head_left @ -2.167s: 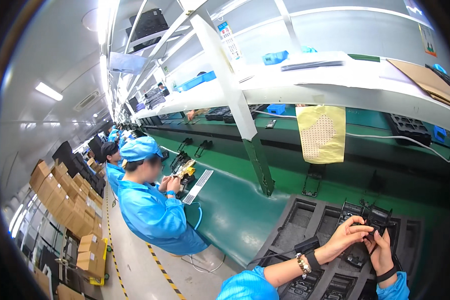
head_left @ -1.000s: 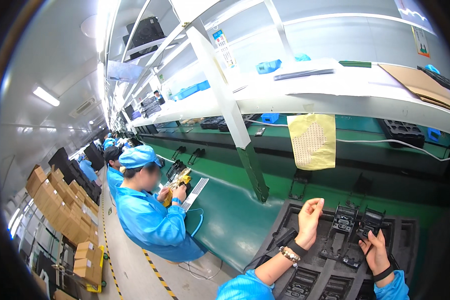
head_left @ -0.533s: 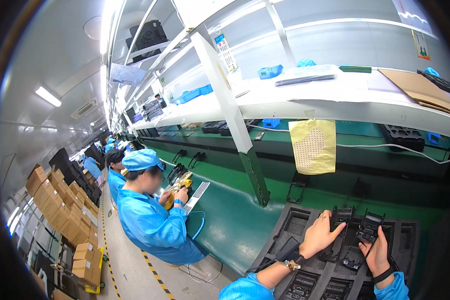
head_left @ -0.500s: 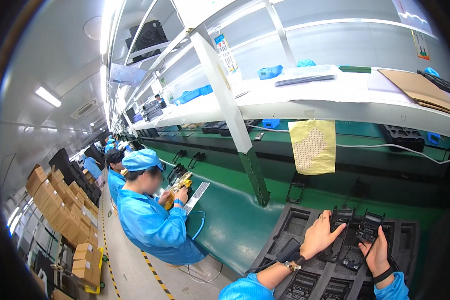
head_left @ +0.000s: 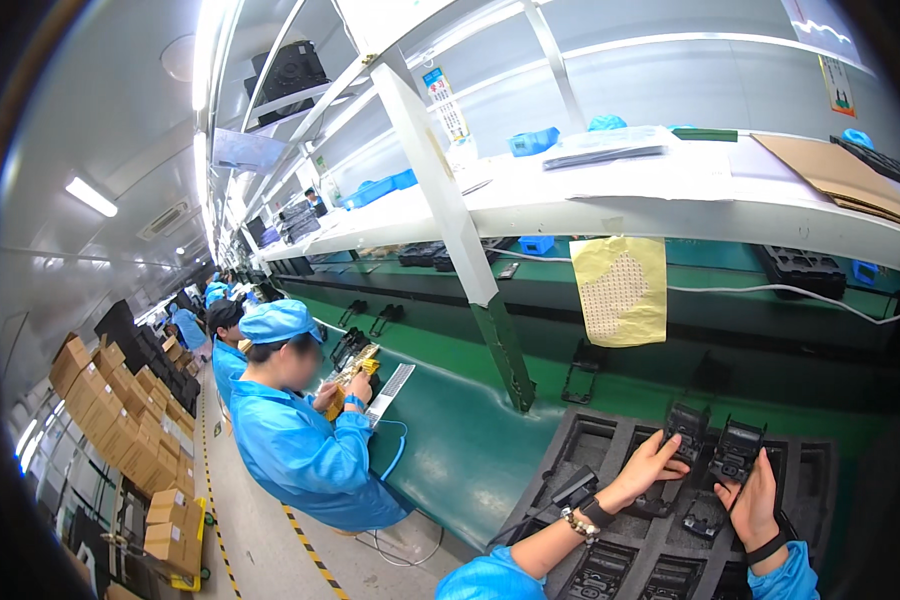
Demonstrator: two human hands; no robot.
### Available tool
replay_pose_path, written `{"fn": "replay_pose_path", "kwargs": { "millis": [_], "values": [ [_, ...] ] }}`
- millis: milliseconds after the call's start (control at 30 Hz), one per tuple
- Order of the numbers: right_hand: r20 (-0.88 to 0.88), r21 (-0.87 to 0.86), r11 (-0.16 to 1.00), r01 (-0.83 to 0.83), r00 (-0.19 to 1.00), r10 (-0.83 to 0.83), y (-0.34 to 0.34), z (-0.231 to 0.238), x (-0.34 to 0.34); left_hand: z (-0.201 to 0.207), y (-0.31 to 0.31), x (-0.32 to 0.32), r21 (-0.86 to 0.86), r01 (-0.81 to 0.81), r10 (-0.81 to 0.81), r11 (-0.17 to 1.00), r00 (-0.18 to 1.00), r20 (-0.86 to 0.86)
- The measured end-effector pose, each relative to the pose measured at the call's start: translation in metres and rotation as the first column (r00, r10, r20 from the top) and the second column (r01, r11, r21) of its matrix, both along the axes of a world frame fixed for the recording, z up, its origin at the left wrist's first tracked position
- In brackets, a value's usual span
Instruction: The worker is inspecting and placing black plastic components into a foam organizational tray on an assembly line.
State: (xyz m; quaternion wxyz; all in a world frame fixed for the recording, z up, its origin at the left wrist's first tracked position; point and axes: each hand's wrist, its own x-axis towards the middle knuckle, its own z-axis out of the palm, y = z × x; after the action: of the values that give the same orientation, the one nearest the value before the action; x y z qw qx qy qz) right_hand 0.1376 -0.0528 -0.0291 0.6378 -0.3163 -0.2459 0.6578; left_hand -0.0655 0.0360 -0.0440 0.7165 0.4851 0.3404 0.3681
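My left hand has its fingers closed around a black plastic housing, lifted over the far part of a dark foam tray. Just to the right, my right hand grips a similar black plastic housing, tilted upright with its recessed face showing. The two housings are close side by side. Below them another black part sits in a tray compartment, partly covered by my right hand. More black housings lie in the tray's near compartments.
A black frame lies on the green surface beyond the tray. A yellow sheet hangs from the white shelf. A white post rises left of the tray. To the left, a co-worker in blue handles a yellow item.
My left hand has taken hold of the housing beneath it and raised it, beside the other one. My right hand keeps its housing almost in place. The view has shifted slightly.
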Motion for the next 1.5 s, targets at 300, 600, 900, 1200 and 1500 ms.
{"fn": "replay_pose_path", "kwargs": {
  "millis": [300,600,900,1200,1500],
  "values": [
    [0.005,0.013,1.000,0.023,1.000,-0.023,0.004,-0.007,0.005,0.014,-0.009,0.000,-0.182,0.335,-0.203,0.924,0.838,0.507],
    [-0.038,-0.016,0.998,0.058,0.998,-0.059,0.007,-0.008,0.006,-0.007,-0.002,0.005,-0.075,0.395,-0.288,0.915,0.774,0.563],
    [-0.155,0.050,0.998,0.037,0.988,-0.028,0.007,-0.015,0.011,0.000,-0.001,0.004,-0.104,0.494,-0.279,0.863,0.639,0.717],
    [-0.084,-0.068,0.985,0.161,0.982,-0.167,0.010,-0.016,0.014,0.004,-0.005,0.004,-0.079,0.506,-0.277,0.859,0.590,0.759],
    [0.034,-0.098,0.990,0.097,0.995,-0.094,0.004,-0.025,0.026,0.008,-0.014,0.006,-0.076,0.526,-0.301,0.847,0.592,0.748]
  ]
}}
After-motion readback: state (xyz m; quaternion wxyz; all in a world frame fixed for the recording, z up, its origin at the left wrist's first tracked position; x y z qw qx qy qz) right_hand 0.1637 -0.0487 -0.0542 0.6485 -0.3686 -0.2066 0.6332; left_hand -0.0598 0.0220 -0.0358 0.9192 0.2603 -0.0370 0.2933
